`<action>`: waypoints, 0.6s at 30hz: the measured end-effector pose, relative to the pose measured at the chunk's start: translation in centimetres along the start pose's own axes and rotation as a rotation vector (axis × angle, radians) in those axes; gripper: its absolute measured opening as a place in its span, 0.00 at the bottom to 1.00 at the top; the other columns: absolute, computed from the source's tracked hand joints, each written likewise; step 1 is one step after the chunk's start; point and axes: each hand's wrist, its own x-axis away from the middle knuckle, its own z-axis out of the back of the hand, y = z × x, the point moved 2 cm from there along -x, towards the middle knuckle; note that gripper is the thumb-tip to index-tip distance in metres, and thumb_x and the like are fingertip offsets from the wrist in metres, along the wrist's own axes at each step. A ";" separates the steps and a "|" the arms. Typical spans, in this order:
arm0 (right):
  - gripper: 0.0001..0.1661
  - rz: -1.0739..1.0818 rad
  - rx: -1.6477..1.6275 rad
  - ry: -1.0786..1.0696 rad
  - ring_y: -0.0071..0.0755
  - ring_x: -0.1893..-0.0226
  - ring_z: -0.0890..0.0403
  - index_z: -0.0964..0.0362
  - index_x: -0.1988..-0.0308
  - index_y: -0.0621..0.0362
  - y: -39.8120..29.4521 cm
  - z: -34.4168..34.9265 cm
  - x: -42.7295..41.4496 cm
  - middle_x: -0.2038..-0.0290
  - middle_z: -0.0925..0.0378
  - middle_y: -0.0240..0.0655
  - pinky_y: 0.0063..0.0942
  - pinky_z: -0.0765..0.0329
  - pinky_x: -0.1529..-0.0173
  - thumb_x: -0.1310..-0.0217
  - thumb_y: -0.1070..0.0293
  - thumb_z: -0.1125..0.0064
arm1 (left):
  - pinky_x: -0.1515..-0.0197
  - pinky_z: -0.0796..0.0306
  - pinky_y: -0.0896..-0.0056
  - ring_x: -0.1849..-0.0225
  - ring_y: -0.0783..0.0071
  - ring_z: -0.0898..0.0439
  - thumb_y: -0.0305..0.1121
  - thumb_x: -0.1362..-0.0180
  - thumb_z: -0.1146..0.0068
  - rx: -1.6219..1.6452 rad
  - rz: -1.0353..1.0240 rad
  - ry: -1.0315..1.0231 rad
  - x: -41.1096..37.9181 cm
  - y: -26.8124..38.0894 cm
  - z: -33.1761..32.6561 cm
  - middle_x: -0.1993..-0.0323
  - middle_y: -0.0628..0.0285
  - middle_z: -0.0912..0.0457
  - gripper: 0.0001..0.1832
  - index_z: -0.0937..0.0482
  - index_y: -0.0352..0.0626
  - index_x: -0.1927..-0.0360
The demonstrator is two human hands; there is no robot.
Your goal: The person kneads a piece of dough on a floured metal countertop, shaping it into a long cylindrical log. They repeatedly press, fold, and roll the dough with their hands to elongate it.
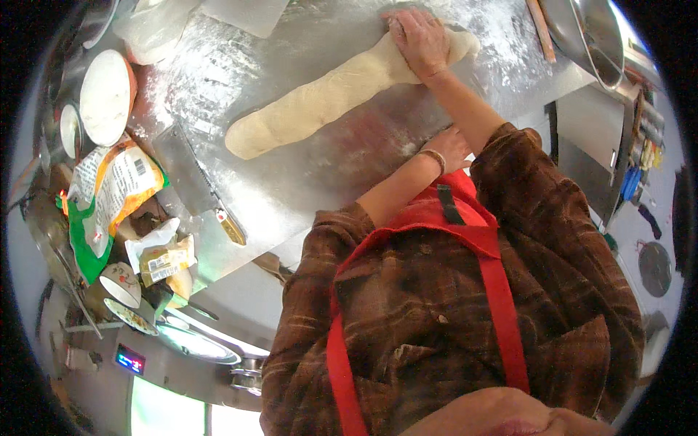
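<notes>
A long, thick roll of pale dough (322,103) lies slantwise on a floured metal worktop (262,191). My right hand (422,46) is on the dough near its far right end, with its fingers curled over the far side; a short lumpy end shows beyond the hand. Close to my red apron (414,204), at the near side of the worktop, is my left hand (450,147), off the dough. Its fingers are partly hidden behind my right forearm. A cleaver (188,169) with a wooden handle lies flat to the left of the roll.
At left are a bowl of white powder (106,98), a printed plastic bag (117,185), a small packet (163,259) and a patterned cup (121,283). A wooden stick (541,30) and a large metal bowl (597,38) are at upper right. Loose flour (207,82) covers parts of the worktop.
</notes>
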 end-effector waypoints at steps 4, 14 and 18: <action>0.16 -0.235 -0.148 -0.164 0.53 0.58 0.27 0.29 0.60 0.55 0.3 -0.6 -2.4 0.61 0.25 0.46 0.44 0.32 0.52 0.39 0.58 0.57 | 0.33 0.56 0.53 0.34 0.63 0.45 0.47 0.43 0.58 0.235 0.225 0.208 0.4 -4.4 0.8 0.37 0.59 0.39 0.29 0.36 0.44 0.40; 0.14 -0.161 -0.564 -0.506 0.47 0.64 0.25 0.26 0.61 0.51 3.7 -1.5 -5.0 0.68 0.24 0.39 0.38 0.30 0.58 0.40 0.57 0.53 | 0.57 0.27 0.65 0.60 0.63 0.22 0.29 0.48 0.49 -0.006 0.622 0.565 13.9 -9.7 11.6 0.61 0.58 0.21 0.13 0.21 0.45 0.58; 0.12 0.139 -0.403 -0.588 0.42 0.66 0.22 0.25 0.60 0.46 0.3 5.0 -2.0 0.68 0.21 0.35 0.42 0.29 0.61 0.45 0.58 0.48 | 0.57 0.30 0.59 0.60 0.61 0.23 0.33 0.44 0.51 0.121 1.034 0.924 9.3 -14.4 12.3 0.63 0.53 0.22 0.13 0.22 0.47 0.57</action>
